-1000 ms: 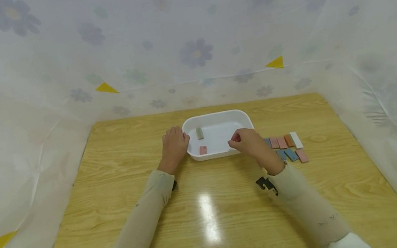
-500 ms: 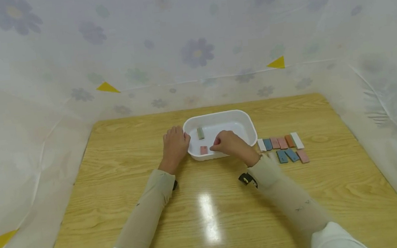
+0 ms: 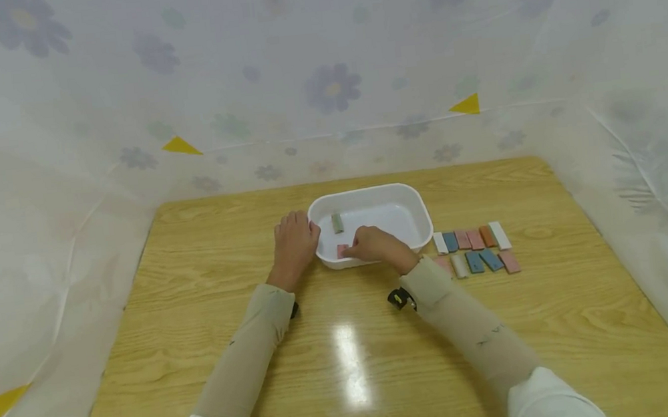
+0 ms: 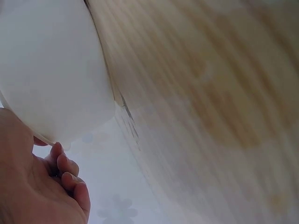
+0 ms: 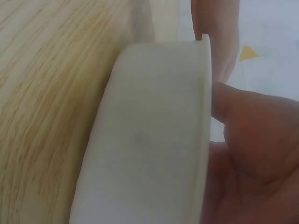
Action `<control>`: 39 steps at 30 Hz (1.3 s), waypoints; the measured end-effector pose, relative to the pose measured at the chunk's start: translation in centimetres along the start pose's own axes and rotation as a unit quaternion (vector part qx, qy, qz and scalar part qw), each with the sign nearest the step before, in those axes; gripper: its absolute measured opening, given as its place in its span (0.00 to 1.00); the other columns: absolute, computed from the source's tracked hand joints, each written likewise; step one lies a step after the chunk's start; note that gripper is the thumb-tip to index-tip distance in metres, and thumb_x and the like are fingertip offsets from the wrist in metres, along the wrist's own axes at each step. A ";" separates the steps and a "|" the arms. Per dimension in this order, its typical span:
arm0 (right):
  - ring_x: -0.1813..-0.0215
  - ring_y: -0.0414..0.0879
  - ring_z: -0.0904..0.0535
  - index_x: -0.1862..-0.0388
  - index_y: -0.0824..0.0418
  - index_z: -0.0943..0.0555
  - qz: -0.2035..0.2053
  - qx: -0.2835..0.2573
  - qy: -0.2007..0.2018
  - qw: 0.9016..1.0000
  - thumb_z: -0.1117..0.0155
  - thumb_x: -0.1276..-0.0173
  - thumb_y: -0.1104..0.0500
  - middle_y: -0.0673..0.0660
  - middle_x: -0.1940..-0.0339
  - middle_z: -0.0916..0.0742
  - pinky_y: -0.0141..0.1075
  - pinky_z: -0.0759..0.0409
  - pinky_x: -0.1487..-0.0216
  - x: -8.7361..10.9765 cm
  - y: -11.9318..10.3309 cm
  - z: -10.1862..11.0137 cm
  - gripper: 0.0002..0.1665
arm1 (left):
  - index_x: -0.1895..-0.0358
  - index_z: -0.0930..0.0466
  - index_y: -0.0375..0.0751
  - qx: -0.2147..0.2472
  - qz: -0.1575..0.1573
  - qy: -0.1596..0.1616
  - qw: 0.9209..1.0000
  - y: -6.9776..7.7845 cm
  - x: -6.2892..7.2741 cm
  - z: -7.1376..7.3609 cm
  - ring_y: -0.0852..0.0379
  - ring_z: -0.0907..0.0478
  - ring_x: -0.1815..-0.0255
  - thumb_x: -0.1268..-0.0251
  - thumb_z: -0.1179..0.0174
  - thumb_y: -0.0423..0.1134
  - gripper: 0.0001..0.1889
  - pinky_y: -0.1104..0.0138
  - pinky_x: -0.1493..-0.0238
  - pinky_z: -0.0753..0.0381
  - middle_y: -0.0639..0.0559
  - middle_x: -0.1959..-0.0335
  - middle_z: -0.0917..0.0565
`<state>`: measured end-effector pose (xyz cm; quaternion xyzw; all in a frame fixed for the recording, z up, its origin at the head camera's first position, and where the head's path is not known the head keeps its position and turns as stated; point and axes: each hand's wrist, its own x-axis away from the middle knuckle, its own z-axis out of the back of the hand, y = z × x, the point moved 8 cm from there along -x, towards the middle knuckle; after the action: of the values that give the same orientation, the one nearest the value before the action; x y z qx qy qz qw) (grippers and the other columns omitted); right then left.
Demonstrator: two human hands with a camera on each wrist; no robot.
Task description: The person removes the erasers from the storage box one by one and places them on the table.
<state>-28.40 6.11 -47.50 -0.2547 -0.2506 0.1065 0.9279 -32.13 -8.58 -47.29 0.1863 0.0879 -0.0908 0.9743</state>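
Note:
My left hand (image 3: pixel 295 242) grips the left end of a white plastic tray (image 3: pixel 369 192), thumb over the rim and fingers curled outside it. The left wrist view shows the tray wall (image 4: pixel 51 70) beside that hand's curled fingers (image 4: pixel 70 172). My right hand (image 3: pixel 376 243) reaches over the near rim into the tray. Its fingertips are right at a small flat pink block (image 3: pixel 342 250), covering its right part. A greenish-grey block (image 3: pixel 337 223) lies behind it in the tray. In the right wrist view the rim (image 5: pixel 204 116) hides the right fingertips, so I cannot tell whether they pinch the pink block.
Right of the tray, small blocks lie in two rows on the wooden table (image 3: pixel 236 198): a white block (image 3: pixel 500 235), an orange block (image 3: pixel 486 237), a blue block (image 3: pixel 475 263), a pink block (image 3: pixel 509 261) and several more. Flower-patterned sheeting (image 3: pixel 274 93) surrounds the table.
My right hand has moved left across the tray, from its right side to the pink block, uncovering blocks on the table. The left hand stays at the tray's left end.

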 end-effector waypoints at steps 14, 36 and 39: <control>0.68 0.49 0.25 0.60 0.66 0.23 -0.045 0.042 0.010 0.998 0.43 0.36 0.43 0.57 0.69 0.19 0.41 0.28 0.67 -1.7 -0.5 -1.2 0.26 | 0.68 0.33 0.38 -0.006 -0.006 0.008 1.000 0.0 0.1 -0.1 0.47 0.33 0.65 0.34 0.58 0.43 0.11 0.57 0.62 0.37 0.46 0.69 0.30; 0.69 0.51 0.24 0.53 0.68 0.21 -0.041 0.021 0.078 0.996 0.40 0.37 0.45 0.60 0.67 0.18 0.42 0.26 0.66 -2.9 -1.3 -1.4 0.27 | 0.69 0.34 0.38 -0.001 -0.007 0.002 1.000 0.2 0.3 0.3 0.48 0.35 0.66 0.34 0.58 0.42 0.11 0.58 0.64 0.38 0.47 0.70 0.31; 0.73 0.50 0.25 0.62 0.68 0.21 -0.036 0.010 0.086 0.996 0.40 0.37 0.45 0.59 0.72 0.19 0.40 0.27 0.70 -3.0 -1.2 -1.3 0.25 | 0.69 0.33 0.38 0.000 -0.006 0.003 1.000 0.2 0.2 0.3 0.47 0.34 0.66 0.34 0.58 0.43 0.12 0.58 0.63 0.37 0.46 0.70 0.31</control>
<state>-30.16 3.54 -49.05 -0.2445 -0.1774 0.0534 0.9518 -31.83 -8.56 -46.98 0.1863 0.0915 -0.0957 0.9735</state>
